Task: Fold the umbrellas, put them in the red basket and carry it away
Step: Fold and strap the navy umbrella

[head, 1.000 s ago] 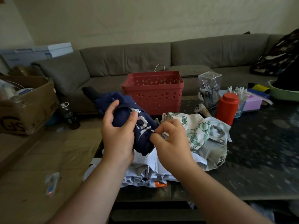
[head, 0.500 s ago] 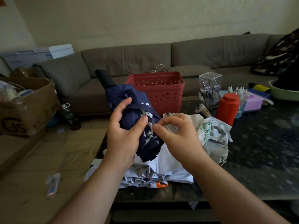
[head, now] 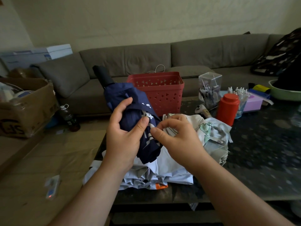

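Head view shows the left hand [head: 122,137] wrapped around a navy umbrella [head: 130,111], thumb pressed on its printed canopy and fingers curled over the far side. Its black handle [head: 103,75] points up and away, tilted left of the red basket [head: 160,92]. The white print on the canopy is partly covered by both hands and cannot be read. Just right of it, the right hand [head: 177,137] has its fingers curled and its thumb tip at the navy cloth; whether it pinches a strap or only touches the cloth cannot be told. In front of the basket, on the dark table [head: 260,152], lie a pale blue umbrella [head: 156,175] and a white leaf-patterned umbrella [head: 210,129], both partly hidden by the forearms. The basket's inside is mostly out of sight.
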`<state>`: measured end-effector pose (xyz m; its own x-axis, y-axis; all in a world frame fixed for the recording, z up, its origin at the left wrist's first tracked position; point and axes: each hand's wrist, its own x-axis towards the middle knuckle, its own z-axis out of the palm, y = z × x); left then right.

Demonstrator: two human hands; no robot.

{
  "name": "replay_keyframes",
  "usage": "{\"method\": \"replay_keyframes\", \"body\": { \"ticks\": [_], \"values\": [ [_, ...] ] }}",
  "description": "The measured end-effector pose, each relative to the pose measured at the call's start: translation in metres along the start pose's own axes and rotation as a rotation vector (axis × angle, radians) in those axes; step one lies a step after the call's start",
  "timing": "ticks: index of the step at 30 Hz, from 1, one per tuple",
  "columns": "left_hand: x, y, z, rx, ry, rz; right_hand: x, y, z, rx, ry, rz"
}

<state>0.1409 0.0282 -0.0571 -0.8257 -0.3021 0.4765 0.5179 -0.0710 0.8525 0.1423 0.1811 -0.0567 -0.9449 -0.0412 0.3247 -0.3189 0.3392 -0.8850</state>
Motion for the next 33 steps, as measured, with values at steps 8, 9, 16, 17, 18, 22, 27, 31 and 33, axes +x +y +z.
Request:
{"method": "replay_keyframes", "body": {
  "ticks": [8,9,16,17,18,22,27,31,33],
  "values": [
    [0.0,0.002,0.003,-0.069,-0.053,-0.077,-0.001,-0.002,0.003,0.674,-0.2,0.457],
    [0.0,0.003,0.003,-0.1,-0.07,-0.105,-0.001,0.001,0.003,0.644,-0.234,0.462],
    [0.0,0.006,-0.004,-0.017,-0.166,-0.127,0.016,-0.007,-0.014,0.401,-0.055,0.013],
    [-0.001,0.006,-0.004,0.013,-0.182,-0.117,0.019,-0.006,-0.011,0.273,-0.037,-0.012],
    [-0.002,0.006,-0.003,0.043,-0.197,-0.104,0.021,-0.006,-0.007,0.2,-0.049,-0.008],
    [-0.005,0.007,-0.003,0.086,-0.21,-0.092,0.023,-0.007,-0.006,0.433,-0.241,0.178],
    [-0.003,0.011,-0.008,-0.067,-0.246,-0.188,0.035,0.011,-0.022,0.526,-0.284,0.176],
    [-0.007,0.017,-0.002,-0.206,-0.345,-0.257,0.036,0.023,-0.017,0.456,-0.263,0.181],
    [-0.009,0.017,0.001,-0.265,-0.36,-0.282,0.034,0.024,-0.013,0.495,-0.29,0.199]
  ]
}}
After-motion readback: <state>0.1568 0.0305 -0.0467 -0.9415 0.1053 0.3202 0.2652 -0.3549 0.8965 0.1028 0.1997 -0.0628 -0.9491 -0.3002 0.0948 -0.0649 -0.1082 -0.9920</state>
